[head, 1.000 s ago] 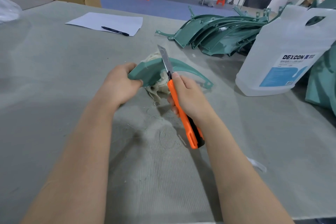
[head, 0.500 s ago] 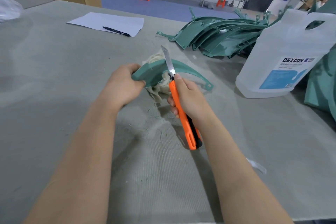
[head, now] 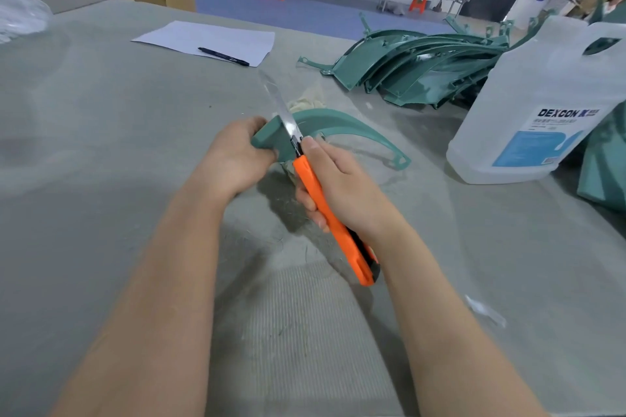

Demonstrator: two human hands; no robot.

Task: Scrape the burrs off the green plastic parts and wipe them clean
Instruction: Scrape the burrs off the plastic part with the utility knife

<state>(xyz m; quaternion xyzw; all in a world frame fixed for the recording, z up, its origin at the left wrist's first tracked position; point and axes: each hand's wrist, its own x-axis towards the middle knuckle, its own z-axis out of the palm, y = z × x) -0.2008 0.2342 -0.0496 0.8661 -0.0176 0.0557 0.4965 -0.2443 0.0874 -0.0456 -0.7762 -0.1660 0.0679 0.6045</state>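
Note:
A curved green plastic part (head: 342,125) lies across the middle of the grey table, and my left hand (head: 237,156) grips its wide near end. My right hand (head: 342,186) holds an orange utility knife (head: 332,217), thumb along the top of the handle. The knife's long steel blade (head: 281,105) lies against the part's wide end, next to my left hand's fingers, and points up and away. A crumpled pale cloth (head: 308,100) sits behind and under the part, mostly hidden.
A pile of several green parts (head: 416,68) lies at the back right. A large clear DEXCON jug (head: 545,112) stands to the right, more green plastic (head: 606,159) beyond it. A paper sheet (head: 206,39) with a pen (head: 223,56) lies at the back. Fine shavings dot the table (head: 84,145).
The blade has slid left along the green part toward my left hand and now rests on the wide end. My left hand keeps its grip on the part.

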